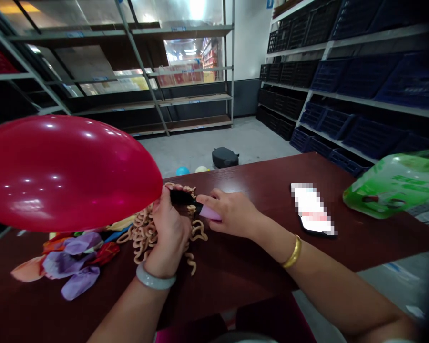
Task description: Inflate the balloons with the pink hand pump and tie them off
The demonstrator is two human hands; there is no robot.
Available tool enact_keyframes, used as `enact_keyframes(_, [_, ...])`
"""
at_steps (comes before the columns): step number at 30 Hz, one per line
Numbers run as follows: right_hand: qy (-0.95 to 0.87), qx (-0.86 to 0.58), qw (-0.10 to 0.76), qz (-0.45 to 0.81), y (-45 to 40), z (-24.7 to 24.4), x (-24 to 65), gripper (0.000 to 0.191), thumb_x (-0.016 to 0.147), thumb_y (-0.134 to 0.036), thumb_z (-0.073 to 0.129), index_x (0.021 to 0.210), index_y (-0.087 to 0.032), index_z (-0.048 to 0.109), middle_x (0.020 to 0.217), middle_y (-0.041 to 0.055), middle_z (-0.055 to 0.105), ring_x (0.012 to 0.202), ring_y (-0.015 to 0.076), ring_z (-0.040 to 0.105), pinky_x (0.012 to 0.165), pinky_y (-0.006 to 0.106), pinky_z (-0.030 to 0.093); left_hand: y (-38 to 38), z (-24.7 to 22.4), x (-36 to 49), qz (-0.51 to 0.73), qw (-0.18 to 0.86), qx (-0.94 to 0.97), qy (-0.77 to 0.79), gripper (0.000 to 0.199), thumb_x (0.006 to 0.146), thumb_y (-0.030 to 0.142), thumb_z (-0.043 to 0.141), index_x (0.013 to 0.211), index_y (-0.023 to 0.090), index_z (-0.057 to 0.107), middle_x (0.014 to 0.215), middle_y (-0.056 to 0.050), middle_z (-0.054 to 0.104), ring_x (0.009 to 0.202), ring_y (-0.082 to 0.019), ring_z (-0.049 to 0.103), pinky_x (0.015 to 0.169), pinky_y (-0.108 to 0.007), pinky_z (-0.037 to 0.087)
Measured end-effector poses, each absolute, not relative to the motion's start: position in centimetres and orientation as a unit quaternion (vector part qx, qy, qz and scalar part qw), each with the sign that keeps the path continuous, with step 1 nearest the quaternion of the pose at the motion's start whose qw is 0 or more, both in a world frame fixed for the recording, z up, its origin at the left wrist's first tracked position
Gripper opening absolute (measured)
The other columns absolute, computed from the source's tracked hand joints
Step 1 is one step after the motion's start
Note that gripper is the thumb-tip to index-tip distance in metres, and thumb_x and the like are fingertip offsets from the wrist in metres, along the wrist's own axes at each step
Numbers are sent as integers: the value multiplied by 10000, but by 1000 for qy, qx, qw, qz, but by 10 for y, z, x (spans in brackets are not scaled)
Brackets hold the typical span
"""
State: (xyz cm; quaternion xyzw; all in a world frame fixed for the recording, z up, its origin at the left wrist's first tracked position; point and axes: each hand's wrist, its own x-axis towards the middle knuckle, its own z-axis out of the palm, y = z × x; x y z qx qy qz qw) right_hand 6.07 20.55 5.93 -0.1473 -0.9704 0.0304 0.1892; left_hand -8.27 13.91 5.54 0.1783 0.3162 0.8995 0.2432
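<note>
A large inflated red balloon fills the left of the view. My left hand is closed at its right-hand end, with the fingers pinching where the neck lies; the neck itself is hidden. My right hand is closed round a lilac-and-black tool. Its dark end points towards my left hand; its exact kind is unclear. Beneath and around my left hand lies a heap of curly tan strands. Left of them are several flat, uninflated balloons in purple, orange, red, yellow and blue.
On the dark red-brown table, a phone with a blurred screen lies at right, near a green-and-clear plastic pouch. A dark grey object and a blue ball-like thing are on the floor beyond. Shelves with crates stand behind.
</note>
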Motion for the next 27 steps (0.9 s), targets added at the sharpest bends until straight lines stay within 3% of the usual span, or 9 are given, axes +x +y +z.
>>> enact_keyframes(8, [-974,-154,160,45,208,63,63,579,814,-438,562,1359,-323,403,1044,46,594,746,195,597,621,286,369,135,58,-117,903,197,122,361,195,869,326,534,744,179,508,676,0,614,662,-136,616,716,-299,502])
enact_keyframes(12, [-967,-202,150,46,228,61,68,569,819,-421,544,1355,-290,407,1086,64,604,796,203,602,650,291,368,128,62,-145,903,201,55,377,225,901,253,443,692,181,483,654,0,629,630,-119,621,679,-255,487])
enact_keyframes(23, [-942,-329,56,22,281,42,92,542,741,-373,609,1252,-233,494,1029,94,654,902,261,606,670,311,374,127,64,-133,871,286,119,381,102,768,225,596,723,164,529,677,-8,624,628,-111,604,618,-211,457])
enact_keyframes(27, [-935,-327,140,7,278,46,89,497,768,-423,654,1212,-213,578,1099,129,609,992,294,568,760,374,414,127,62,-118,834,325,197,401,158,734,269,647,737,162,531,687,-14,612,641,-118,595,574,-201,437])
